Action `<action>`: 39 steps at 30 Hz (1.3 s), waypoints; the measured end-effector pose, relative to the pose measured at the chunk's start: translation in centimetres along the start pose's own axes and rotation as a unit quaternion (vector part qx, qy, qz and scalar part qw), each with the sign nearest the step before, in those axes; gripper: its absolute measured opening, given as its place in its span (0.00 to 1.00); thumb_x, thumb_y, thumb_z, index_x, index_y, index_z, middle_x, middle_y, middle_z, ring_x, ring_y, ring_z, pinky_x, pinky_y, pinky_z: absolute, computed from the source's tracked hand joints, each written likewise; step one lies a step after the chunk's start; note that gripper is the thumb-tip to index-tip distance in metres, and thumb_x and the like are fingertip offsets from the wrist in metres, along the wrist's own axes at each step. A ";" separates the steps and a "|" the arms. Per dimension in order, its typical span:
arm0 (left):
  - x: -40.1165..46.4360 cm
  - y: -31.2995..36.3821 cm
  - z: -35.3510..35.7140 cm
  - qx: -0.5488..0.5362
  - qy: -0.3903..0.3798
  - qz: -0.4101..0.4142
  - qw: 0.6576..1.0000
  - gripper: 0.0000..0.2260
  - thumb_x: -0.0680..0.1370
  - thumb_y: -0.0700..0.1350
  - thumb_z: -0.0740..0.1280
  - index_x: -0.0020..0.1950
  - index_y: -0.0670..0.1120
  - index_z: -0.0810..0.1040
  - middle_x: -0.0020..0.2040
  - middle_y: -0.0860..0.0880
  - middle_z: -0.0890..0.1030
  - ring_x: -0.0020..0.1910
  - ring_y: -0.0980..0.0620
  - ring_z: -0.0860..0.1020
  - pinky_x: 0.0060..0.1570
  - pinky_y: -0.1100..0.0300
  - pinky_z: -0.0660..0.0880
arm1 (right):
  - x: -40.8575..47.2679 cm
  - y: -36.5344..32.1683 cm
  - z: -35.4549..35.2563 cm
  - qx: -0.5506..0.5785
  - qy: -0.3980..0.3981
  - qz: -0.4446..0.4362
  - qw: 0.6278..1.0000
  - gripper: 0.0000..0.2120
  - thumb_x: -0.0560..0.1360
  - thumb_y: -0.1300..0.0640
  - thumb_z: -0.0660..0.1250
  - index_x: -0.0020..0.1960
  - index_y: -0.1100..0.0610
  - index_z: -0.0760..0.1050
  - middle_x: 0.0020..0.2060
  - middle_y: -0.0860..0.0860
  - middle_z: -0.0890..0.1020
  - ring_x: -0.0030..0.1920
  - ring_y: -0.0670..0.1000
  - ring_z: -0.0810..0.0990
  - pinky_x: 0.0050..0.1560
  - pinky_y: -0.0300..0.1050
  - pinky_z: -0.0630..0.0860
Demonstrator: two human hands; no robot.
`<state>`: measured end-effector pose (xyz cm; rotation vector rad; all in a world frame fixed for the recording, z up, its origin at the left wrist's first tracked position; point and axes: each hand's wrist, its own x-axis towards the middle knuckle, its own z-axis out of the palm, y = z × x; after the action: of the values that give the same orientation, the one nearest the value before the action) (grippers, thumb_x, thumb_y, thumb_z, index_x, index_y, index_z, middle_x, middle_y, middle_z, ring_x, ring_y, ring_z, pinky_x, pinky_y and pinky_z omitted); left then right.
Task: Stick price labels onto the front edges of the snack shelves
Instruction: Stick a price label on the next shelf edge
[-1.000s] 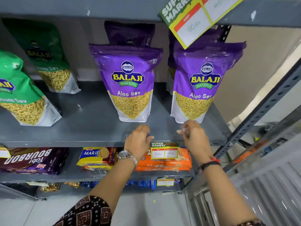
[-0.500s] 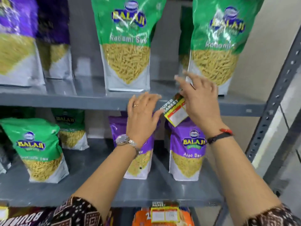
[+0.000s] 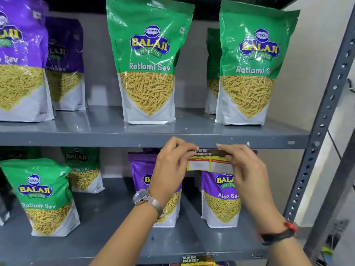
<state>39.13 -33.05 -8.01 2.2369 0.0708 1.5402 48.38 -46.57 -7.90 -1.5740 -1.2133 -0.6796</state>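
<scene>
While half a second ago it was tilted in the right hand alone, the yellow-and-green paper price label point(image 3: 209, 162) is now held level in the head view, just under the grey metal shelf's front edge point(image 3: 96, 140). Its left end is pinched by the left hand point(image 3: 171, 167), its right end by the right hand point(image 3: 244, 169), fingers point(image 3: 223, 146) closed narrowly on it. Whether it touches the edge cannot be told. Pressing on is judged to be next; a lower label point(image 3: 197, 260) is already stuck.

Label print unreadable at the shelf edge

The price label's point(image 3: 209, 164) two white boxes were blurred; fingers point(image 3: 233, 159) covered its right end and top corners.
</scene>
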 end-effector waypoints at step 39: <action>2.8 -0.4 0.3 0.045 0.049 -0.101 0.993 0.09 0.71 0.29 0.67 0.35 0.41 0.74 0.35 0.46 0.74 0.31 0.61 0.69 0.34 0.78 0.64 | 4.4 2.1 1.6 0.033 0.033 0.166 0.985 0.15 0.70 0.70 0.67 0.33 0.51 0.72 0.37 0.57 0.81 0.34 0.47 0.75 0.34 0.26 0.69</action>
<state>40.57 -32.03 -5.74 2.1444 0.3903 1.5634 51.59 -43.40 -5.43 -1.6354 -0.8865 -0.4659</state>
